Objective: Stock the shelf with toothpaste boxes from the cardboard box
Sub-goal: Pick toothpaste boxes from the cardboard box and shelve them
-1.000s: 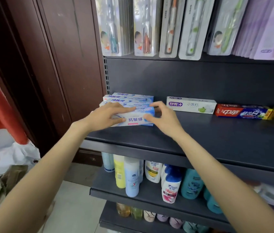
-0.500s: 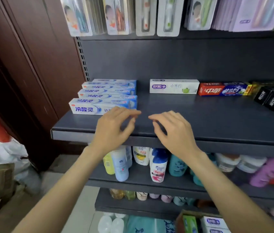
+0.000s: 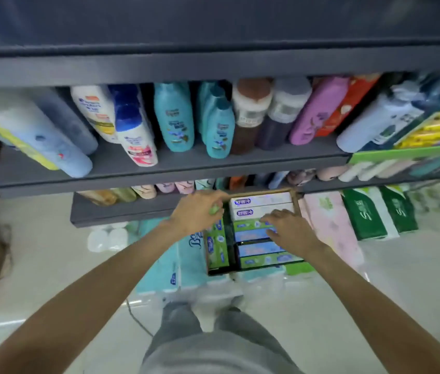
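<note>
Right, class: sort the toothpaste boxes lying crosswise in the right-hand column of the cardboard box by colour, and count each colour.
white boxes: 2
green boxes: 2
blue boxes: 2
Total: 6
The right hand covers the ends of some of them, so this counts only the boxes showing in the cardboard box.

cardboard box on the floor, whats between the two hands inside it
In the head view, white toothpaste boxes lie between the left hand and right hand, inside the cardboard box.
</note>
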A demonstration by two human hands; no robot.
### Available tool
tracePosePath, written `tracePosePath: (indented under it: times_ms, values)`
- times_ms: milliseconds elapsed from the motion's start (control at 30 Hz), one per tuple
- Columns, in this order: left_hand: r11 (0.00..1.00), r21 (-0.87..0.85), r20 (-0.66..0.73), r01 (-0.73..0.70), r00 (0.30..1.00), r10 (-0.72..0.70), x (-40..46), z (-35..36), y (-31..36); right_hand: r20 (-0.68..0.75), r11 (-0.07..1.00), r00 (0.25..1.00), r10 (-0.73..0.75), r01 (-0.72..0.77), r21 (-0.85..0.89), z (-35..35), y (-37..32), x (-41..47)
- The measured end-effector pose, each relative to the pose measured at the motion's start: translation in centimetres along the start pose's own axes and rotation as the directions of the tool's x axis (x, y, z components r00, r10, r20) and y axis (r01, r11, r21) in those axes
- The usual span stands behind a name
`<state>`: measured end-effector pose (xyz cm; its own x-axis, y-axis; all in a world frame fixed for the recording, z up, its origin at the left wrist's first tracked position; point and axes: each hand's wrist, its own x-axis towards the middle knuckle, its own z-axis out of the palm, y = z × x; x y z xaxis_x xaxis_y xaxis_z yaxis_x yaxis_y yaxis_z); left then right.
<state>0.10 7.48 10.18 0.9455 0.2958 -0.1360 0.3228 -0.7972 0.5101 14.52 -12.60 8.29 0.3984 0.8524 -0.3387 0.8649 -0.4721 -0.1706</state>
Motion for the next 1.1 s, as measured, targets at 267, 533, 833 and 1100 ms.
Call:
tracePosePath:
  times_ms: [267, 533, 833, 1100]
  values:
    - [0.963, 0.054, 0.303, 0.263, 0.915, -0.266, 2.4, 13.3, 0.7, 0.323, 0.963, 0.945, -0.046, 0.128, -0.235, 8.8, 8.0, 0.3]
    - [0.972, 0.044, 0.367, 0.232, 0.901, -0.232, 2.6, 20.0, 2.2, 0.333, 0.973, 0.937, -0.104, 0.166, -0.164, 12.6, 9.7, 1.9]
    - [0.983, 0.185, 0.472, -0.018, 0.879, -0.073, 3.6, 20.7, 1.2, 0.273, 0.998, 0.961, -0.054, 0.047, 0.031, 12.4, 11.6, 2.9]
    - [0.959, 0.266, 0.530, -0.100, 0.846, -0.059, 5.6, 19.9, 1.8, 0.242, 0.997, 0.967, -0.079, 0.078, 0.014, 13.6, 11.3, 1.7]
